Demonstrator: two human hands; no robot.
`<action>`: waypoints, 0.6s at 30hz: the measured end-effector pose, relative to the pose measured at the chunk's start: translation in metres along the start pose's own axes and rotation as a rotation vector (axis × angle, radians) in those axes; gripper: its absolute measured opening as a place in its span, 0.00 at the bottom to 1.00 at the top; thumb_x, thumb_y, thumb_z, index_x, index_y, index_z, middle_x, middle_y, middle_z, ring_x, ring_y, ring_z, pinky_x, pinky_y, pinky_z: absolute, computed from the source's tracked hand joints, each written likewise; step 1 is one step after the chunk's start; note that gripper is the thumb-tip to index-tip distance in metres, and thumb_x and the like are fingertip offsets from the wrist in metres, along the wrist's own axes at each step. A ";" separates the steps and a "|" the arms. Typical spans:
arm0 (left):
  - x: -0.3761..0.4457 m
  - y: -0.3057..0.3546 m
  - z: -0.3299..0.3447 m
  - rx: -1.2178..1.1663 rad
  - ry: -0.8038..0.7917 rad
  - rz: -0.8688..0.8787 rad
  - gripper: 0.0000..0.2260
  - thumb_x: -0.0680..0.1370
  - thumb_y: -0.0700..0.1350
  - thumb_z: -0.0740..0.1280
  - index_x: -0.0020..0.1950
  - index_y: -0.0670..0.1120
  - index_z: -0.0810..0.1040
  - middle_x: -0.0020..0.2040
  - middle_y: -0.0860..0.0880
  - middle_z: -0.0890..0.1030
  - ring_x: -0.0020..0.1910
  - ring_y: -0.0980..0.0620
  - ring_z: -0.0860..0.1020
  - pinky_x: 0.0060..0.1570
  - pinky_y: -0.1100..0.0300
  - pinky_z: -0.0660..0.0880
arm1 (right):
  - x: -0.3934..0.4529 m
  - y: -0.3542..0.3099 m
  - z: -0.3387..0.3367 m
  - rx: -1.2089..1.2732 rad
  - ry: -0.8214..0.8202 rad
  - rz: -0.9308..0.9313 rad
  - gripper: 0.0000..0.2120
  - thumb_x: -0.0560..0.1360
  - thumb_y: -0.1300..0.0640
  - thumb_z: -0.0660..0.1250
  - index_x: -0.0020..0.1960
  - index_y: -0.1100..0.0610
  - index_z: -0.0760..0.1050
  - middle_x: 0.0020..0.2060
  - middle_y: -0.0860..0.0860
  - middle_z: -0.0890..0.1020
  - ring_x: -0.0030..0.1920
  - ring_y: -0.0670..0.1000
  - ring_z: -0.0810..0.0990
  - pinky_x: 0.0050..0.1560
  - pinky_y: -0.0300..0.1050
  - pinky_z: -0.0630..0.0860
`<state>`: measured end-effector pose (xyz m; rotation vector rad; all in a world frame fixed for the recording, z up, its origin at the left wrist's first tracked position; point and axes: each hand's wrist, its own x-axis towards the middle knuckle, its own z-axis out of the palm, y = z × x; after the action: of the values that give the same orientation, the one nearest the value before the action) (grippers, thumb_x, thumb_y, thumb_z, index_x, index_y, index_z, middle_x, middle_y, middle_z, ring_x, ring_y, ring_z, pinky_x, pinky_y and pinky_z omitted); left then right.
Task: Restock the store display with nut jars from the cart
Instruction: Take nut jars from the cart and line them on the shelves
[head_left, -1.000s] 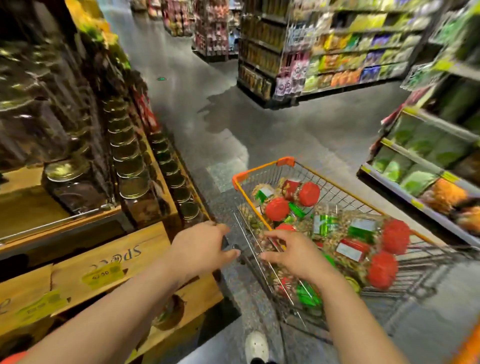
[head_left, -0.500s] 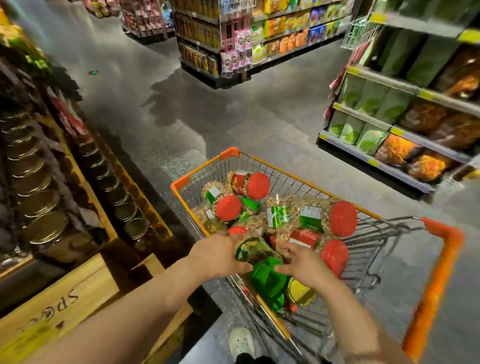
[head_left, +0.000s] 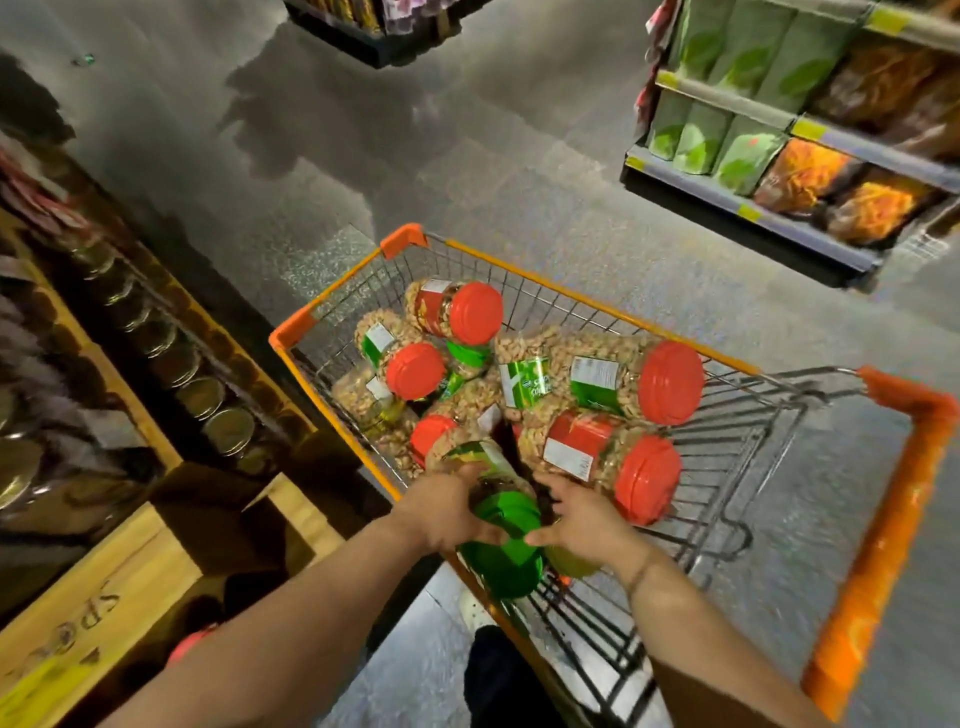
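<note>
An orange-rimmed wire cart (head_left: 649, 332) stands in front of me, filled with several clear nut jars lying on their sides, most with red lids (head_left: 670, 383). Both my hands are inside the cart's near corner. My left hand (head_left: 441, 512) and my right hand (head_left: 582, 517) grip a green-lidded jar (head_left: 506, 540) from either side, its lid pointing toward me. A second green lid shows just below it. The wooden display (head_left: 171, 457) with rows of metal-lidded jars runs along my left.
Store shelving (head_left: 810, 130) with green and orange snack bags stands at the right, across the grey aisle floor (head_left: 467, 171). The cart's orange handle (head_left: 883, 545) is at the far right. My shoe and dark trouser leg show beneath the cart's near corner.
My hands moved from the cart's edge into the basket and closed around the green-lidded jar. My view tilted down and to the right, away from the display.
</note>
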<state>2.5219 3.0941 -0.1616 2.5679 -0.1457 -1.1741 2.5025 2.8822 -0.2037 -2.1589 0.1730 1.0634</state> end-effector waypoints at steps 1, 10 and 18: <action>0.004 0.000 0.002 -0.018 -0.008 -0.011 0.49 0.70 0.66 0.75 0.83 0.52 0.55 0.78 0.39 0.65 0.78 0.40 0.63 0.73 0.49 0.67 | 0.003 0.000 0.000 0.004 -0.009 -0.006 0.48 0.69 0.52 0.81 0.81 0.46 0.58 0.75 0.55 0.70 0.73 0.55 0.71 0.72 0.54 0.71; 0.022 0.004 0.009 -0.168 -0.031 -0.069 0.51 0.66 0.63 0.80 0.82 0.57 0.56 0.77 0.41 0.64 0.73 0.40 0.70 0.74 0.48 0.67 | 0.019 0.006 0.005 -0.076 -0.072 -0.056 0.51 0.70 0.48 0.80 0.83 0.47 0.51 0.77 0.50 0.69 0.74 0.54 0.70 0.74 0.50 0.68; 0.017 0.008 0.009 -0.270 0.018 -0.065 0.48 0.68 0.57 0.81 0.82 0.52 0.60 0.77 0.40 0.69 0.77 0.43 0.66 0.74 0.54 0.63 | 0.019 0.006 0.004 0.049 -0.052 -0.069 0.50 0.68 0.51 0.81 0.82 0.46 0.56 0.76 0.49 0.70 0.73 0.52 0.70 0.73 0.47 0.67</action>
<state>2.5268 3.0810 -0.1769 2.3605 0.0954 -1.1090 2.5100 2.8841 -0.2226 -2.0764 0.0988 1.0639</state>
